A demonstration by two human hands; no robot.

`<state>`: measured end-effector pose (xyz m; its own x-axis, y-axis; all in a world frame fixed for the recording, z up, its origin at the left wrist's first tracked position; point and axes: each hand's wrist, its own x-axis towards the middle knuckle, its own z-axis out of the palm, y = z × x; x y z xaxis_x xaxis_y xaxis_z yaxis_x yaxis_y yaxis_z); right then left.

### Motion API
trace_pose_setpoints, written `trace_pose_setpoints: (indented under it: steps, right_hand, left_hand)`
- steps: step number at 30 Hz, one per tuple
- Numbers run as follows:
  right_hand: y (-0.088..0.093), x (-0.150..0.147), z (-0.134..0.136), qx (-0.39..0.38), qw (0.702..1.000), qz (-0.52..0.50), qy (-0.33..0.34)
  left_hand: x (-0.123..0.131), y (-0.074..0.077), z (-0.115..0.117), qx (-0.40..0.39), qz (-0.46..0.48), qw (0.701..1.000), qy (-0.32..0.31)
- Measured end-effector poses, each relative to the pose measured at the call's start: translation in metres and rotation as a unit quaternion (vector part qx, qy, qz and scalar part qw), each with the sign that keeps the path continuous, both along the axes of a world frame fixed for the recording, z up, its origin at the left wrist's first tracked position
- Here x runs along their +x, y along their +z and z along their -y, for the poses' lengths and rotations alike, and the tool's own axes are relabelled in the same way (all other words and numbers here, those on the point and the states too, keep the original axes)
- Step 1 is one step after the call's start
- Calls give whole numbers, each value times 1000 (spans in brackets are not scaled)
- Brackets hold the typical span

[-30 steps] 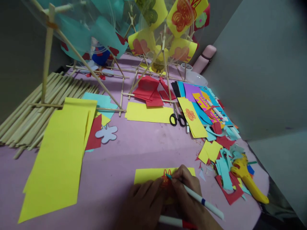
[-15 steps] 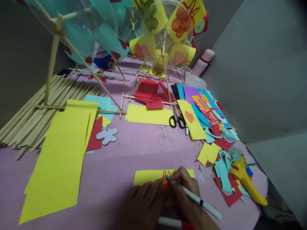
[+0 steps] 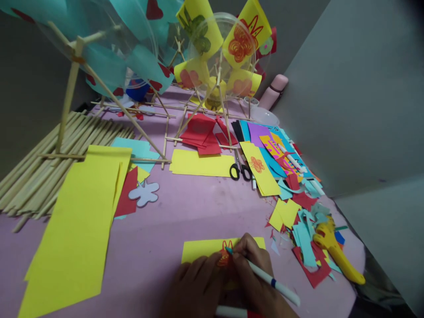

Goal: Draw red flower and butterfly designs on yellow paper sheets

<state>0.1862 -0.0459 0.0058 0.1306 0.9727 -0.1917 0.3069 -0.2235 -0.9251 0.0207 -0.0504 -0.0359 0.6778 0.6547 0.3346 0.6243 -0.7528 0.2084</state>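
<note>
Remotely, I see a pale purple tabletop (image 3: pixel 149 247); on its near side lies a bright yellow rectangular paper sheet (image 3: pixel 195 251), flat and partly covered. The left hand (image 3: pixel 198 282) rests over it, fingers extended. The right hand (image 3: pixel 256 269) pinches a slender white, blue-banded marker (image 3: pixel 285 293), its teal tip at a scribbled red drawing (image 3: pixel 224 259) with two upright loops.

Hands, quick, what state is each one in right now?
Left hand: resting on the yellow paper; whether it grips the red-and-white marker cannot be told.
Right hand: closed, holding the white pen at the red drawing.
</note>
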Motion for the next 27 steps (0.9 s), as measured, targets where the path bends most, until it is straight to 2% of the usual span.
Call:
trace_pose_setpoints:
  steps: [11, 18, 22, 27]
  right_hand:
    - [2, 1, -1, 0, 1000, -10, 6]
    - [0, 2, -1, -3, 1000, 19, 11]
    - [-3, 2, 0, 4, 999, 36, 6]
    - [-2, 1, 0, 15, 999, 31, 9]
  left_hand:
    - [1, 2, 3, -8, 7, 1000, 13]
    - [3, 1, 4, -4, 13, 1000, 24]
    - [1, -1, 3, 12, 22, 1000, 7]
    - [1, -1, 4, -13, 1, 1000, 10]
